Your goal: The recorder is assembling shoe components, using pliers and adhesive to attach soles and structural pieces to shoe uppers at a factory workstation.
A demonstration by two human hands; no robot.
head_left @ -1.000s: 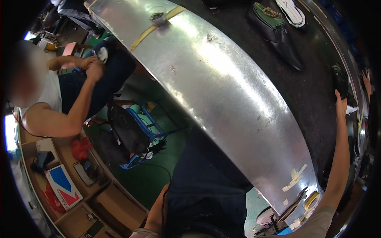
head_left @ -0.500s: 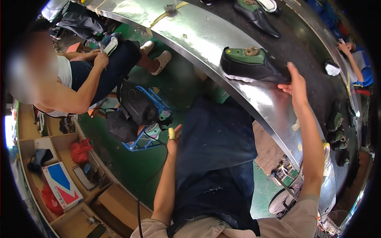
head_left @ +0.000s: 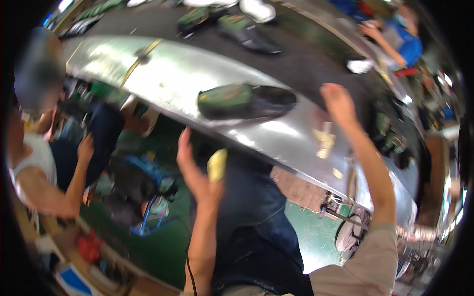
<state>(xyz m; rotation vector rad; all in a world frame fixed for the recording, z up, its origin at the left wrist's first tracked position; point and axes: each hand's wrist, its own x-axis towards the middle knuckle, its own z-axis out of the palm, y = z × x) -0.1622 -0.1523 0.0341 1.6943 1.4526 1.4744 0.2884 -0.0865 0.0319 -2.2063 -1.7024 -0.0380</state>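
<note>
A black shoe with a green inner lining (head_left: 247, 101) lies on the shiny metal table edge, toe to the right. Neither hand touches it. My left hand (head_left: 200, 175) is raised below and left of the shoe, just short of the metal edge. Its fingers are stretched up and apart, and a yellow cover wraps the thumb. Beyond the shoe's toe, to the right, my right hand (head_left: 338, 104) reaches over the border of metal and dark belt. It is blurred, with fingers seemingly stretched out and nothing visible in them.
Along the dark belt (head_left: 306, 69) stand several black and green shoes, among them a dark shoe (head_left: 247, 34), and a white shoe-shaped piece (head_left: 359, 66). Yellow tape (head_left: 324, 139) sticks to the metal. A seated person (head_left: 37, 163) is at the left; another person (head_left: 402, 42) works across the belt.
My right hand has let go of the shoe, which now rests on the metal. My left hand has risen toward the table edge. The whole view has swung to the right.
</note>
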